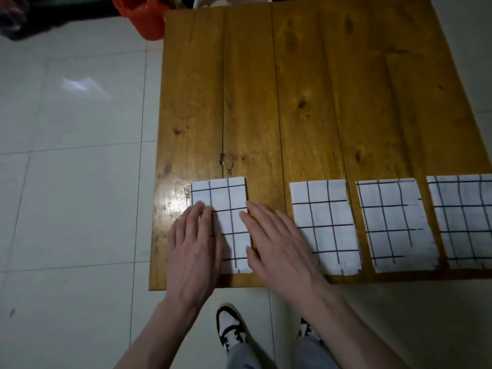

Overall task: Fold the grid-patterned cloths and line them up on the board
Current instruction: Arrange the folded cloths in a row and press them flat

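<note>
Both hands lie flat, fingers straight, on the leftmost folded cloth (226, 209) at the desk's (266, 89) near edge: left hand (193, 241) on its left side, right hand (277, 243) on its right. Three folded cloths (323, 225) line up right of it.

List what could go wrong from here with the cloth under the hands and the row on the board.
1. The leftmost cloth lies apart from the second cloth by a wider gap than the others; left there, the row may look uneven.
2. The left hand and right hand press flat on its side edges; sliding could skew it or loosen the fold.
3. All the cloths lie near the board's near edge, and the rightmost cloth runs out of view, so its alignment cannot be checked.
</note>
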